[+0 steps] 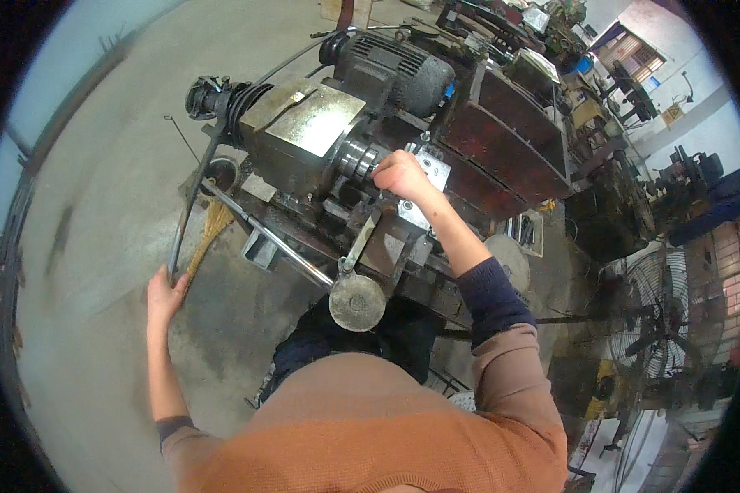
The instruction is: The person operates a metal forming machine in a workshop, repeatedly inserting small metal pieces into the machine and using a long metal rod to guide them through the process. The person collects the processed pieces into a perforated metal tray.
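Note:
My left hand (166, 292) is closed around the lower end of a long dark metal lever (191, 205), which runs up to the far left end of a small lathe-like machine. My right hand (400, 175) is pinched at the nose of the round steel spindle (356, 158). Whatever its fingertips hold is hidden. Just beside that hand sits a bright metal tool block (429, 171) with bolts. A greasy box-shaped headstock (284, 152) carries the spindle, with a shiny metal sheet (315, 119) lying on top.
Behind the headstock stands a dark electric motor (399, 72), with a rusty metal box (501, 135) to its right. Round discs (357, 302) and a steel bar (279, 242) project toward me. A straw broom (211, 226) lies near the lever; a large fan (654, 316) stands right.

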A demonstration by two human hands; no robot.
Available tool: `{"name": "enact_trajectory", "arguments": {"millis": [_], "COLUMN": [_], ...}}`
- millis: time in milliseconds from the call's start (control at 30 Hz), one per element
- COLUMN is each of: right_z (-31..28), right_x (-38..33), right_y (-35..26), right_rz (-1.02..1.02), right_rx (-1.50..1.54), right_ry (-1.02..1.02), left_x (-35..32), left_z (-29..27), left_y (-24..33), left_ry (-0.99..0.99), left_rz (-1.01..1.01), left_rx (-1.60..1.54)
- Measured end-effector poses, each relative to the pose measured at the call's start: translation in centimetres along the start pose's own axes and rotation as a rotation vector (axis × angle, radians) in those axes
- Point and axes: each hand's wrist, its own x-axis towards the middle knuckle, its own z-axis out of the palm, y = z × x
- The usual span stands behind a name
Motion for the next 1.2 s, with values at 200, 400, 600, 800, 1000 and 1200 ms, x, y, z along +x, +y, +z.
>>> {"name": "enact_trajectory", "arguments": {"millis": [200,400,600,800,1000,1200], "right_z": [-0.4,-0.1,0.2,-0.2,-2.4,-3.3], "right_x": [1.1,1.2,1.3,0.4,-7.3,-22.6], "right_y": [-2.4,-2.9,-4.3,-4.6,-3.4,2.0], "right_rz": [0.164,0.2,0.35,0.378,0.186,0.402], "right_rx": [0.108,0.003,0.076,0.15,0.027,-0.122], "right_ry": [0.002,0.202,0.255,0.253,0.503,0.616], "left_x": [0.1,1.2,12.3,13.8,12.9,10.2], "left_z": [-0.2,0.2,-5.9,-6.9,-1.3,21.1], "left_y": [0.1,-0.6,-11.5,-10.5,-3.6,-1.9], "left_ry": [0.021,0.11,0.32,0.136,0.643,-0.284], "left_rz": [-0.005,0.038,0.173,0.056,0.397,0.187], "left_rx": [0.051,0.407,0.758,0.715,-0.044,-0.099]}}
